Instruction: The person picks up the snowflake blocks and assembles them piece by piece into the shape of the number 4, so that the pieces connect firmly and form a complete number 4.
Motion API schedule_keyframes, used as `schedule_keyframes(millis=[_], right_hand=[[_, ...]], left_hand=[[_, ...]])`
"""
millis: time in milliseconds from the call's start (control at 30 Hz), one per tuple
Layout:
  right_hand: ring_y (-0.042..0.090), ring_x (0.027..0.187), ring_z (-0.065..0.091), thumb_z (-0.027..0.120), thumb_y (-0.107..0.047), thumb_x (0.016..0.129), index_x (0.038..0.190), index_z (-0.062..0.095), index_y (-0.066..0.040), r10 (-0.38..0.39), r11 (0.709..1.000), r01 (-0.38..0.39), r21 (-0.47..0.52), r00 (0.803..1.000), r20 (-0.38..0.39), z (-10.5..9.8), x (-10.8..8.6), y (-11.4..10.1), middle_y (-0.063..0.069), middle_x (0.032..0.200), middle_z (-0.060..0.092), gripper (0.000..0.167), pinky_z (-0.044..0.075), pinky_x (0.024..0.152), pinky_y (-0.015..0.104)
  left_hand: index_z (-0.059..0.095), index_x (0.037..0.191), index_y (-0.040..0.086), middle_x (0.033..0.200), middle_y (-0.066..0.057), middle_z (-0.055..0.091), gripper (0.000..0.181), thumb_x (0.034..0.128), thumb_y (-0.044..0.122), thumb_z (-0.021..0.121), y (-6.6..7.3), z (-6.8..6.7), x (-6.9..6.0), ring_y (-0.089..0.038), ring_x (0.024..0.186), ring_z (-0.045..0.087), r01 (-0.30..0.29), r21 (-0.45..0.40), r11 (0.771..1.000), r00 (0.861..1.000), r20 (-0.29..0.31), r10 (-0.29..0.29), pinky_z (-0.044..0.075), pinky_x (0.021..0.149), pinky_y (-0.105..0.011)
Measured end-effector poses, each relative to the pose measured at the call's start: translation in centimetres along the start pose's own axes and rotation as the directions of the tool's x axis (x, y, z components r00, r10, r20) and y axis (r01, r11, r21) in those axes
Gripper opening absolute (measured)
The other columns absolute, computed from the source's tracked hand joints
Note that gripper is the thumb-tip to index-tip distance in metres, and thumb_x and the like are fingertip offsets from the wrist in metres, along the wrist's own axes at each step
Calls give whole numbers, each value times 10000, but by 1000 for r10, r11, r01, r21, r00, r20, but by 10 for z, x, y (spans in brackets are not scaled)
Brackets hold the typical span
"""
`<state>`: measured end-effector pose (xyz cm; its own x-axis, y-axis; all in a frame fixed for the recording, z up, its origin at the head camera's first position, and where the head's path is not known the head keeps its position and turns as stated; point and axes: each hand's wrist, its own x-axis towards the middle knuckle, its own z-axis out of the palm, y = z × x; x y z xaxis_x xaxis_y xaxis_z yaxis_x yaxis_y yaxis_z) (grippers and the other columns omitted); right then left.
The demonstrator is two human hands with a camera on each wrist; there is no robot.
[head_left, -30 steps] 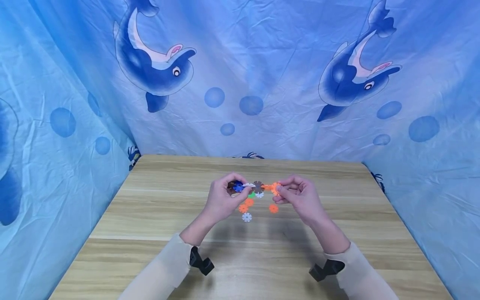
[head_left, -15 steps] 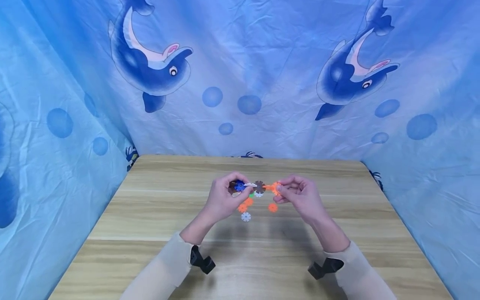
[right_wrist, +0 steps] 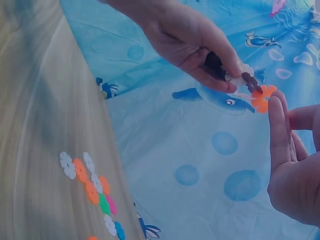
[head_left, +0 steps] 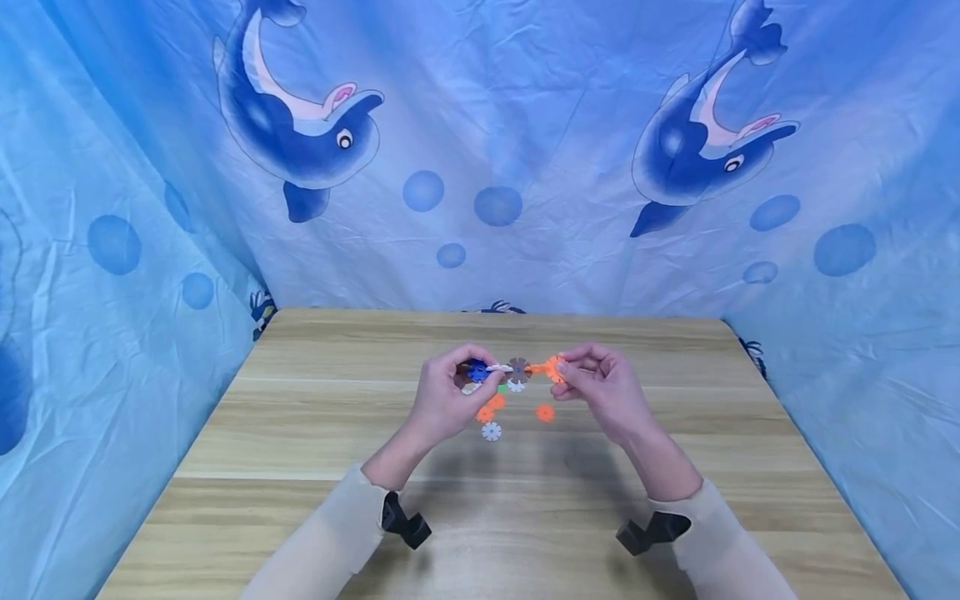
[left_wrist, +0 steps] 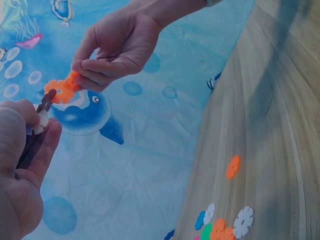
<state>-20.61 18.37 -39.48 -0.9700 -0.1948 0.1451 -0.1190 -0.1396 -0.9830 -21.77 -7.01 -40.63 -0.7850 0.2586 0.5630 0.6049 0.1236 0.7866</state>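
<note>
Above the table, both hands hold a joined chain of plastic snowflake discs. My left hand [head_left: 446,398] pinches a white snowflake disc [head_left: 498,367] between thumb and fingers, and a dark blue disc [head_left: 478,371] sits inside its curl. A brown disc [head_left: 518,371] follows, standing between the hands. Farther right come orange discs, and my right hand [head_left: 611,396] pinches the end orange disc [head_left: 555,367]. In the left wrist view, the brown disc [left_wrist: 46,100] meets the edge of an orange disc [left_wrist: 61,92]. Fingers hide part of the chain's ends.
Below the hands, loose discs lie on the wooden table [head_left: 480,517]: a white disc [head_left: 491,431], a lone orange disc [head_left: 545,412], and several more in orange, white, green, pink and blue. A blue dolphin-print curtain [head_left: 450,100] encloses the back and sides.
The right hand and its orange end disc have shifted slightly up and right. The left hand stays nearly still, and the chain remains joined between both hands.
</note>
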Motion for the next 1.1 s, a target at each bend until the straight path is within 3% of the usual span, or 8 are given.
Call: schedule_keyframes(millis=[267,467,767,933,1100], right_hand=[[136,713,789,692,63,971,1054,692,-38,10,997,-13,-79,999,-34,4,-2,-3,-18,876,781,131,680,740,338],[163,708,801,689,89,964,1059,672,33,1,997,-5,-83,999,-44,8,-2,-1,-3,845,775,111,682,737,378],[163,724,803,674,88,968,1144,617,154,-2,993,-1,-122,1000,-26,9,0,2,-16,872,782,196,682,738,372],[164,721,802,677,79,971,1132,620,147,4,993,-6,-116,1000,-23,10,1,3,-10,868,780,184,681,737,366],[145,723,799,661,82,982,1105,638,75,-2,996,1,-91,1000,-6,10,2,5,-22,869,780,125,680,738,348]], left_hand=[[715,973,13,938,-141,757,46,957,31,753,-3,-1,-2,-77,716,665,-2,-24,1000,1000,9,2,597,590,-229],[719,970,6,939,-144,751,41,956,22,754,-4,-4,-2,-78,718,658,1,-29,1000,1000,9,-1,594,585,-224],[741,981,-3,947,-144,772,44,956,24,765,-7,-9,-2,-86,736,676,-4,-27,1000,999,37,5,629,648,-236],[738,986,-5,939,-146,772,49,957,25,764,-8,-9,-1,-81,736,677,-21,-26,999,999,43,22,626,640,-236],[736,982,-19,935,-158,767,51,950,12,762,-7,-9,-1,-79,747,681,-16,-47,999,999,31,18,628,635,-241]])
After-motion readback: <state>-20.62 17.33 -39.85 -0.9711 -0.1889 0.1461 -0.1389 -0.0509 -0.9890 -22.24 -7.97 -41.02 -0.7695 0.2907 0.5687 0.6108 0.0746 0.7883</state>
